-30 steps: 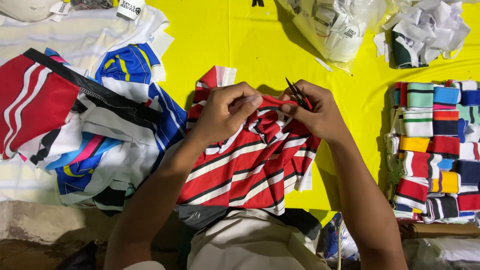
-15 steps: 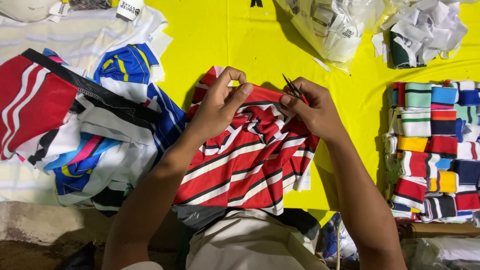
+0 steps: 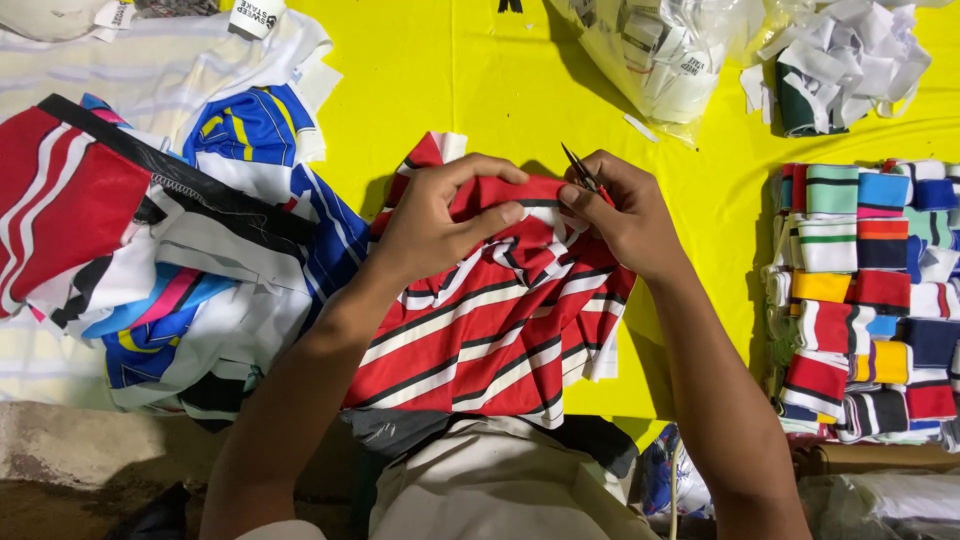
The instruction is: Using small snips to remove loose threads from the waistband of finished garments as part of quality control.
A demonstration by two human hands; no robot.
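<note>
A red garment with white and black diagonal stripes lies crumpled on the yellow surface, bunched at its top edge; small dark thread snips point upward just above it.

Both hands gripping red striped fabric, right pinching small snips, yellow table

A garment workshop is shown. A yellow worktop is covered with sewn goods: a heap of striped fabric pieces is piled at the left, folded knitted collars in many colours are stacked in rows at the right, and clear bags of white labels are kept at the far edge.
</note>
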